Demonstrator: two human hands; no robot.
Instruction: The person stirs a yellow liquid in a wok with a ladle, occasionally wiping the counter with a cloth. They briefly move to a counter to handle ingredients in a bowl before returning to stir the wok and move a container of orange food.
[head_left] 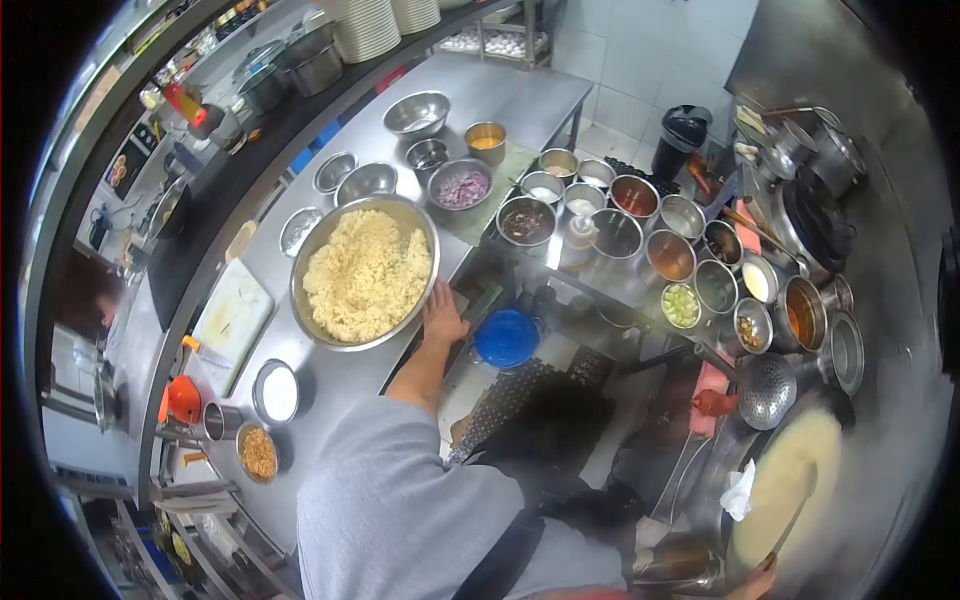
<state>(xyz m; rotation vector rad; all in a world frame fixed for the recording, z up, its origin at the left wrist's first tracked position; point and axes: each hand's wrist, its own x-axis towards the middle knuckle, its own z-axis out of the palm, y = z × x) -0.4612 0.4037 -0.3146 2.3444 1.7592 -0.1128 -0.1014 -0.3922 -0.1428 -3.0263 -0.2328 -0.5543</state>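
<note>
My left hand (442, 317) lies at the right rim of a large steel bowl (296, 290) heaped with yellow crumbly grain (362, 270). Its fingers are stretched along the bowl's outer side, near the counter edge, gripping nothing. At the bottom right, my right hand (757, 580) is closed round the handle of a long-handled stirring utensil (793, 527). The utensil's head dips into a pale yellow, steaming mixture (775, 490) in a big wok, and its shape is hidden there. A crumpled white cloth (738, 490) hangs at the wok's left rim.
A cutting board (232, 318) and a bowl of white powder (275, 391) share the steel counter (330, 440). Chopped red onion (462, 187) sits farther back. Several sauce and ingredient pots surround a round perforated skimmer (767, 392) on the right. Below the counter edge is a blue basin (506, 338).
</note>
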